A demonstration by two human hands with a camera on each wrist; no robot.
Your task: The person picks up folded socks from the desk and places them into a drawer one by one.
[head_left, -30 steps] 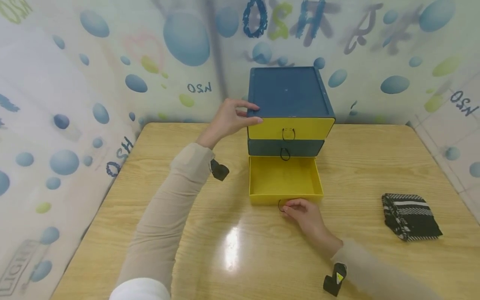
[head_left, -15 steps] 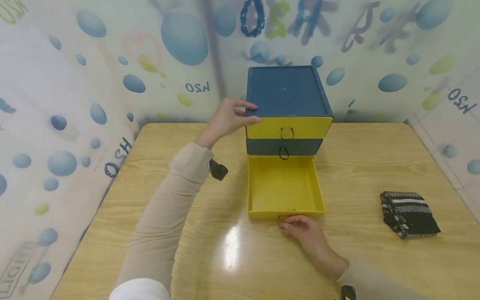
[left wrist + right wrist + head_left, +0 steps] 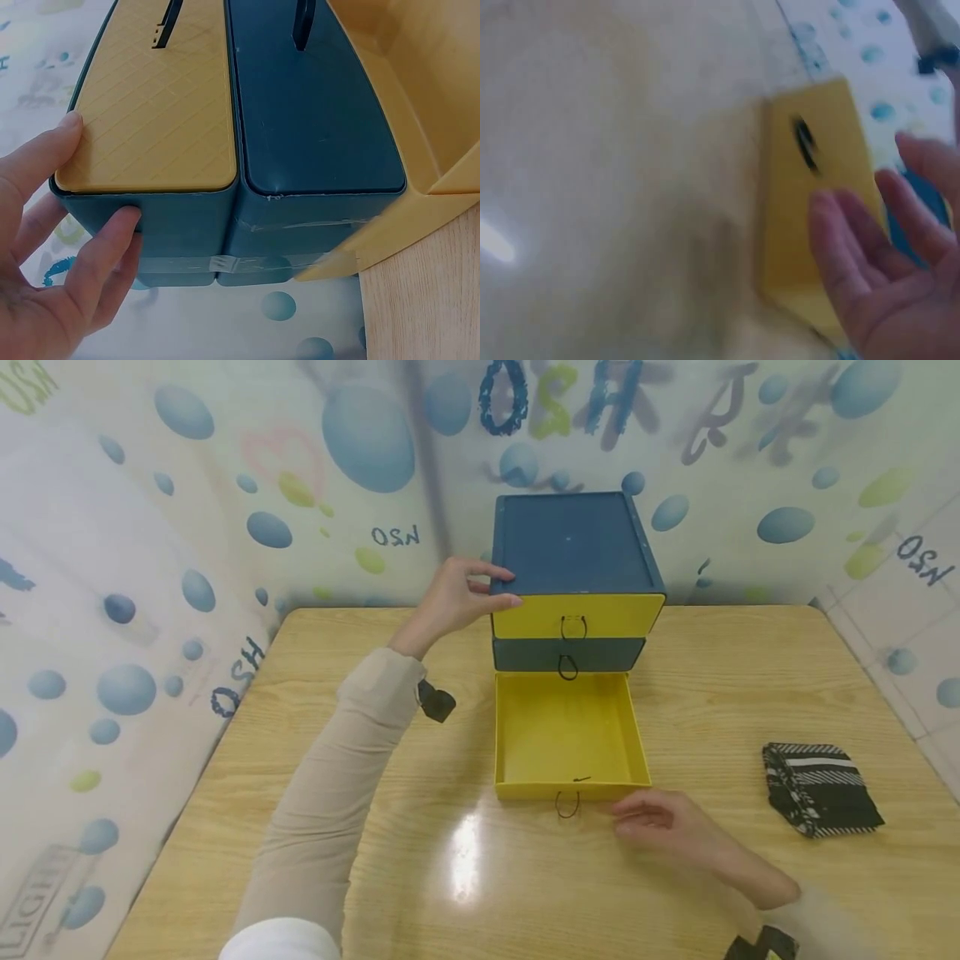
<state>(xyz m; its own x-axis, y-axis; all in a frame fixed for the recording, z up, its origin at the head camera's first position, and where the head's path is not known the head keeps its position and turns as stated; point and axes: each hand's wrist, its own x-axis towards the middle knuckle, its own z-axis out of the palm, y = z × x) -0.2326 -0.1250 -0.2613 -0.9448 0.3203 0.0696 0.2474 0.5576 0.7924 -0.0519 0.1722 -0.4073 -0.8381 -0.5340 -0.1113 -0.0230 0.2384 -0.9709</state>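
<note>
My left hand (image 3: 461,597) grips the upper left front corner of a blue drawer cabinet (image 3: 570,543). In the left wrist view its thumb lies at the edge of the top yellow drawer (image 3: 157,112), with other fingers against the side wall. The middle dark blue-green drawer (image 3: 528,653) is closed. At the bottom, a yellow drawer (image 3: 566,735) is pulled far out, with a small dark mark inside near its front. Its black loop handle (image 3: 567,807) hangs free. My right hand (image 3: 675,827), fingers loosely bent and holding nothing, is beside the drawer's front right corner.
A folded black-and-white patterned cloth (image 3: 823,789) lies to the right on the wooden table (image 3: 360,877). Behind the cabinet stands a printed wall covering (image 3: 480,468) with blue and green spots. Light glares off the table's front part.
The bottom drawer has come further out toward me, pulled by my right hand at its loop. That hand has since let go and moved right. My left hand stays on the cabinet.
</note>
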